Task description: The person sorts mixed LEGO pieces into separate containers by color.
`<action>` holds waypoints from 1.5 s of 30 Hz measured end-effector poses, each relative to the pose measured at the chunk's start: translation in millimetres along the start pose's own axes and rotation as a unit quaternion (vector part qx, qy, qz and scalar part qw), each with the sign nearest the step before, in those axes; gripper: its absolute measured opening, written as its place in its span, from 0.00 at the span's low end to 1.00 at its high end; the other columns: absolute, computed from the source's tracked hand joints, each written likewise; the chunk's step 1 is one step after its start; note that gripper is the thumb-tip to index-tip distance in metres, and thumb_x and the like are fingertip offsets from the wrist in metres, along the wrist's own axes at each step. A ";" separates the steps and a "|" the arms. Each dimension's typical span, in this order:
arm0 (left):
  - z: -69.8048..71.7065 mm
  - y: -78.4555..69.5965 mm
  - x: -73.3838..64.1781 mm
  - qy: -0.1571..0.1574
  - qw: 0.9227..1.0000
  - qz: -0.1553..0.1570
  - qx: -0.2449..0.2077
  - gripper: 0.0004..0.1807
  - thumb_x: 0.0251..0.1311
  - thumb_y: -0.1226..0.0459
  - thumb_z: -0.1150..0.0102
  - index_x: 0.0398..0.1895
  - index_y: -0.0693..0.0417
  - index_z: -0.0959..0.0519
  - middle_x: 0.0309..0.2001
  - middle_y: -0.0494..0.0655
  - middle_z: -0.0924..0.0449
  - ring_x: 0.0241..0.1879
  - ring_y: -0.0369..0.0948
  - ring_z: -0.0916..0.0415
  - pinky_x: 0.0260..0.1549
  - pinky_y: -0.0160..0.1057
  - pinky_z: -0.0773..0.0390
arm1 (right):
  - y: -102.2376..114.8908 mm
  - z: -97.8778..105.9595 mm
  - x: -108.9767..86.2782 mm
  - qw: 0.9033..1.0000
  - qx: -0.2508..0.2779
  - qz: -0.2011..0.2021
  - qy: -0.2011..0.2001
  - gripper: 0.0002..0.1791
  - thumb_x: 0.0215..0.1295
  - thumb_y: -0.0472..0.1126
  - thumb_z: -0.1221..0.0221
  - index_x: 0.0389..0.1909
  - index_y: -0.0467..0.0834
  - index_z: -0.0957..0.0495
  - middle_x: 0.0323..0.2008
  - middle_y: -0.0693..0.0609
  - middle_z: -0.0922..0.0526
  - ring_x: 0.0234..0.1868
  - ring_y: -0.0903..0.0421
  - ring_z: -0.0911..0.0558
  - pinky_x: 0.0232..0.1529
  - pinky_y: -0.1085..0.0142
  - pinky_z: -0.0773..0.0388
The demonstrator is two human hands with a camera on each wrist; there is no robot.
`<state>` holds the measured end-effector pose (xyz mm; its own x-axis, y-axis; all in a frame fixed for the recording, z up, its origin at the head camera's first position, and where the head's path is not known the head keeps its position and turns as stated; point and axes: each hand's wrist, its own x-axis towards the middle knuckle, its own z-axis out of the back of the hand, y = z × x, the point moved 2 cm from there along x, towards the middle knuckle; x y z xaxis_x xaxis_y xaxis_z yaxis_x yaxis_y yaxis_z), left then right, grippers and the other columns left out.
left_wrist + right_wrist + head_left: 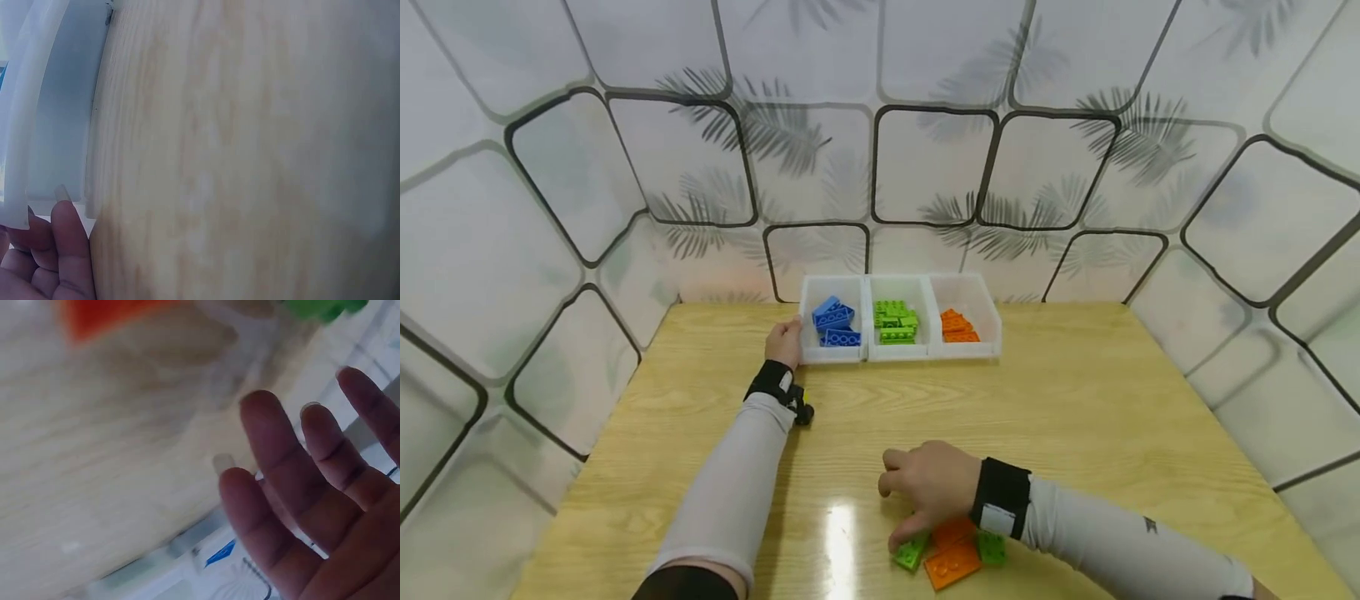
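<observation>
My left hand grips the left end of a white three-part tray. In the left wrist view its fingers lie curled at the corner of the tray's wall. Blue bricks fill the left compartment, lime green bricks the middle one, orange bricks the right one. Low over several loose toy bricks hovers my right hand, fingers apart and loosely bent, holding nothing. Under it are an orange brick, a second one partly hidden, and green bricks on both sides.
The tray stands at the back of a light wooden table, close to a patterned curtain that also encloses both sides. A bright reflection shows on the table between my forearms.
</observation>
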<state>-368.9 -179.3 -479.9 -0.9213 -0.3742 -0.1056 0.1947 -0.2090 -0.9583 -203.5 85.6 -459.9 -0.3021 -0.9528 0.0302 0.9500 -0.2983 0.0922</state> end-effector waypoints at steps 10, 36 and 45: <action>-0.7 2.5 2.2 -0.007 1.000 0.003 -0.010 0.29 0.73 0.48 0.59 0.60 0.65 0.29 0.59 0.62 0.28 0.55 0.54 0.31 0.55 0.50 0.33 | 16.2 -8.6 2.5 0.997 0.026 -0.010 0.072 0.24 0.47 0.64 0.30 0.40 0.55 0.23 0.34 0.62 0.34 0.23 0.69 0.35 0.21 0.78 0.39; -0.4 3.0 4.6 -0.006 1.000 0.001 -0.012 0.28 0.73 0.49 0.57 0.59 0.65 0.28 0.58 0.63 0.28 0.53 0.54 0.31 0.54 0.50 0.32 | -70.9 17.5 -5.0 0.915 0.275 -0.201 -0.217 0.19 0.76 0.45 0.52 0.25 0.46 0.21 0.13 0.62 0.30 0.13 0.61 0.33 0.20 0.68 0.33; 0.1 3.7 2.1 -0.001 1.000 -0.004 -0.019 0.28 0.74 0.48 0.59 0.58 0.65 0.28 0.57 0.62 0.27 0.53 0.54 0.31 0.54 0.50 0.33 | -105.7 13.2 -1.4 0.784 0.509 -0.253 -0.252 0.39 0.76 0.62 0.63 0.22 0.34 0.24 0.13 0.42 0.23 0.13 0.42 0.23 0.09 0.63 0.37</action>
<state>-370.0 -181.0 -483.6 -0.9223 -0.3739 -0.0974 0.1743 -0.1778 -0.9685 -304.5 119.2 -456.5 -0.8554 -0.5085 0.0991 0.2218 -0.1866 0.9571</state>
